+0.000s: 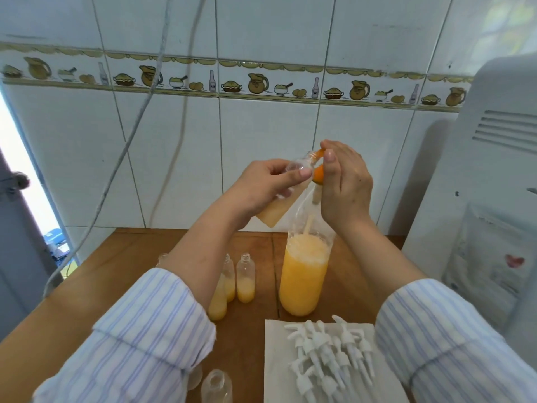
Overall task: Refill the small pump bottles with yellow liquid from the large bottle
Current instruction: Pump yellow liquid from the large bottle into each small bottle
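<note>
My left hand grips a small clear bottle, raised and tilted, with pale yellow liquid pooled at its lower end. My right hand pinches an orange pump piece right at that bottle's mouth. A thin tube hangs from the orange piece down into the large bottle. The large bottle stands on the wooden table, about half full of frothy yellow liquid. Three uncapped small bottles, each partly filled with yellow liquid, stand left of it, partly hidden by my left forearm.
Several white pump heads lie in a heap on a white paper sheet at the front right. An empty small bottle stands at the front edge. A white appliance fills the right side. Cables hang along the tiled wall.
</note>
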